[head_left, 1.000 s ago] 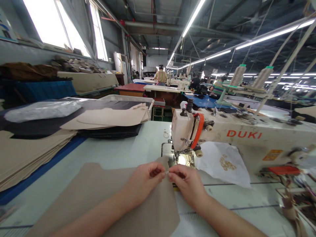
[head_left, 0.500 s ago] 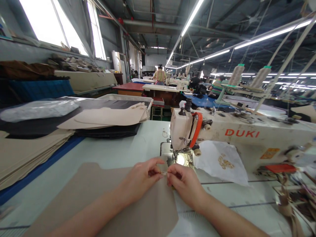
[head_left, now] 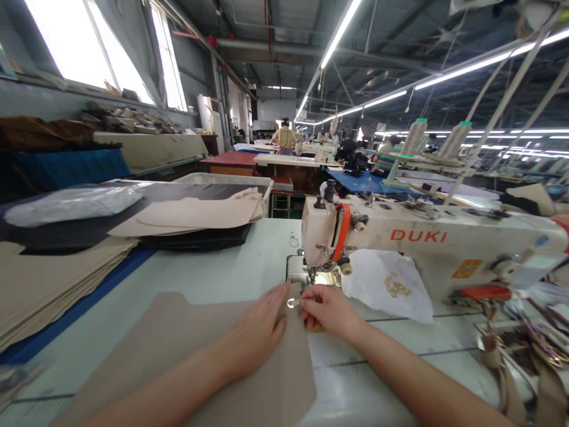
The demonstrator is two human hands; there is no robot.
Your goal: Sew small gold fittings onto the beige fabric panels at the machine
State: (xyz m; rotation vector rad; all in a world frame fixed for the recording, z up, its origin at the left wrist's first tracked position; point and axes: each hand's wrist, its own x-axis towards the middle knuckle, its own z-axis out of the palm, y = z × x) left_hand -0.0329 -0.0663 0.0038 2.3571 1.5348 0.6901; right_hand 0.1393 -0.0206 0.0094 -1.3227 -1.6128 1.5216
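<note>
A taupe fabric panel [head_left: 178, 350] lies flat on the pale table in front of me. My left hand [head_left: 258, 329] rests palm down on its far right corner, fingers spread. My right hand [head_left: 326, 308] pinches a small metal ring [head_left: 291, 303] at the fabric's edge, just in front of the presser foot [head_left: 317, 277] of the white DUKI sewing machine [head_left: 400, 243]. The needle area is lit by a small lamp.
White paper with several small metal rings [head_left: 393, 286] lies under the machine arm. Stacks of beige and black cut panels [head_left: 191, 216] fill the left of the table. Straps and clutter [head_left: 524, 350] sit at the right. Thread cones [head_left: 415, 137] stand behind; other workers sit far back.
My left hand let go of its pinch and flattened onto the fabric. Both hands and the fabric corner shifted forward toward the presser foot. My right hand keeps the ring.
</note>
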